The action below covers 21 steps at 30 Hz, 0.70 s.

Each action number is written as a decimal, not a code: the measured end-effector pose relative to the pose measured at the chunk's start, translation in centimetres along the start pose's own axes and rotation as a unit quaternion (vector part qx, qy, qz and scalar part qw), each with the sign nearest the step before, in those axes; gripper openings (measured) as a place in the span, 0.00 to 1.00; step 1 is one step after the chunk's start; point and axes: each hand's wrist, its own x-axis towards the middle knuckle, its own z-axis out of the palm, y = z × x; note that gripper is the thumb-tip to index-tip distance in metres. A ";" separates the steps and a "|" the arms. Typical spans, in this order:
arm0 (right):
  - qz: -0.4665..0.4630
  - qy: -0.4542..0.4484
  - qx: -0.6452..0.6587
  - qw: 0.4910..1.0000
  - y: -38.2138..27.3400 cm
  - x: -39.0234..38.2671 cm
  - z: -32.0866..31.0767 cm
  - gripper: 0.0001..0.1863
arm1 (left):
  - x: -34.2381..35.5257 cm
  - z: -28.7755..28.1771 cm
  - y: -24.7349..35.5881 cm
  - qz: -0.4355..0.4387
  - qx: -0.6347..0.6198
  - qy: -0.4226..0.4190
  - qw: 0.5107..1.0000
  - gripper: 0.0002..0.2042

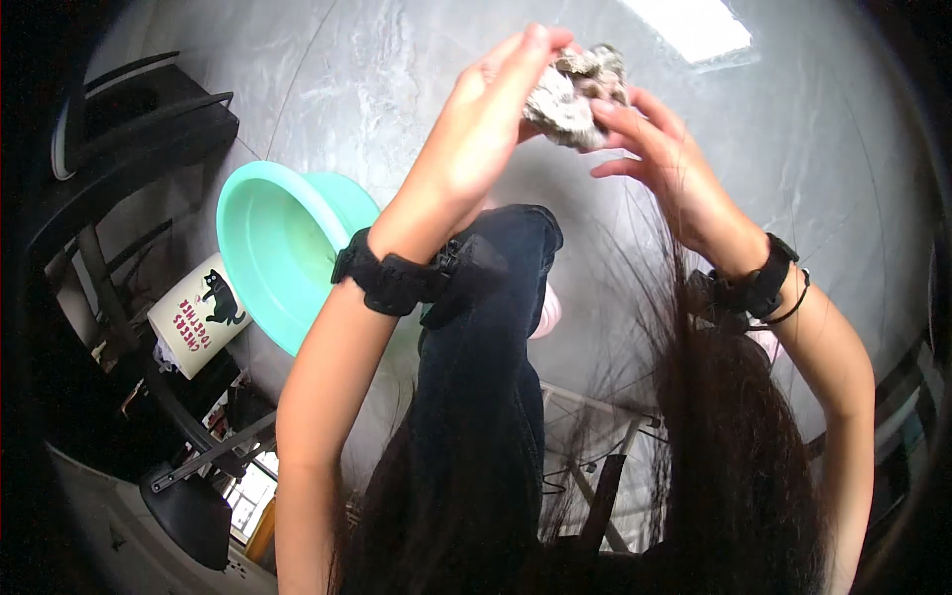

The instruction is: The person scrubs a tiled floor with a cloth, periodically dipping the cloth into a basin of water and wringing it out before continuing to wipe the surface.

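Note:
A crumpled grey-white cloth (565, 107), bunched like a rag, is held up over the floor at the top middle. From its left side my left hand (494, 97) grips it, the thumb lying along the upper edge and the other fingers mostly hidden behind. My right hand (662, 151) holds the cloth's right side between its fingertips, while its lower fingers stick out loosely. Both wrists wear black straps. Left of my left forearm a mint-green basin (260, 198) is tipped toward me, partly covered by that arm.
A cream bin (188, 332) with a black cat picture lies behind the basin. Dark metal furniture (139, 149) fills the left side. My knee in dark jeans (486, 327) and long dark hair (734, 446) take up the lower middle. The floor (397, 89) is grey marbled tile.

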 end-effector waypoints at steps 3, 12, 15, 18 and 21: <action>0.034 0.040 0.060 0.997 -0.1 -0.9 -2.7 0.17 | 0.5 -0.2 -1.3 -0.013 0.069 -0.073 0.995 0.19; 0.061 0.011 -0.019 0.998 -2.0 -3.4 -6.3 0.18 | 2.1 -0.1 -4.7 0.023 0.259 -0.215 0.941 0.26; 0.040 -0.028 0.011 0.999 -1.6 -3.5 -5.4 0.17 | 2.1 0.8 -5.1 0.016 0.216 -0.213 0.953 0.23; 0.025 -0.034 0.024 0.999 0.0 -2.6 -4.4 0.15 | 2.3 0.7 -5.6 0.040 0.189 -0.162 0.968 0.19; 0.003 0.026 0.024 0.999 0.1 -1.9 -3.5 0.14 | 1.8 0.2 -4.8 -0.010 0.089 -0.051 0.995 0.16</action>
